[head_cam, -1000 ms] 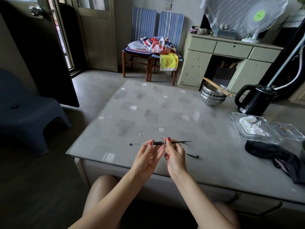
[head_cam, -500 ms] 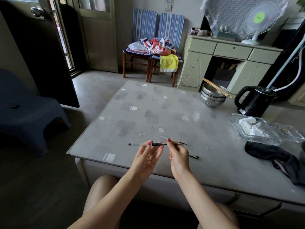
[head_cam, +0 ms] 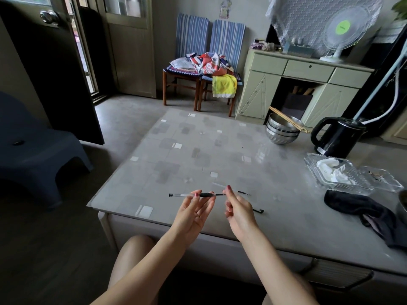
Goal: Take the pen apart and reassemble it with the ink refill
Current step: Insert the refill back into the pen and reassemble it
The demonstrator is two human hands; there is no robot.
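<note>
**A:** Why do you hold the pen (head_cam: pixel 191 195) level, above the near edge of the desk (head_cam: pixel 198 155)?

**B:** Level, you can sight along it. Your left hand (head_cam: pixel 193 213) pinches the clear barrel just beside the black grip, palm up, so the open end points straight at your right hand (head_cam: pixel 236 209). Over the desk, a dropped part would likely land on the top rather than the floor.

**A:** And the right hand?

**B:** It pinches the thin dark refill (head_cam: pixel 219 194) that runs into the grip end. Thumb and forefinger are pressed together on it, the other fingers curled. Holding it close to the barrel mouth keeps the thin rod from bending, I'd judge.

**A:** Going in or coming out?

**B:** One view can't say. Most of the refill is inside the barrel; only a short dark stretch shows between your hands.

**A:** What lies beyond the right hand?

**B:** A thin dark piece (head_cam: pixel 244 192) on the desk, and nearer you a small black bit (head_cam: pixel 258 210) by the wrist. A pale, clear strip (head_cam: pixel 218 185) lies just behind your fingers. These look like loose pen parts, though they're too small to name. They sit close by, probably for easy reach.

**A:** And farther off?

**B:** Bowls (head_cam: pixel 282 133), a kettle (head_cam: pixel 338 137), a glass tray (head_cam: pixel 334 175) and a dark cloth (head_cam: pixel 361 208) keep to the right, well apart from your work.
</note>
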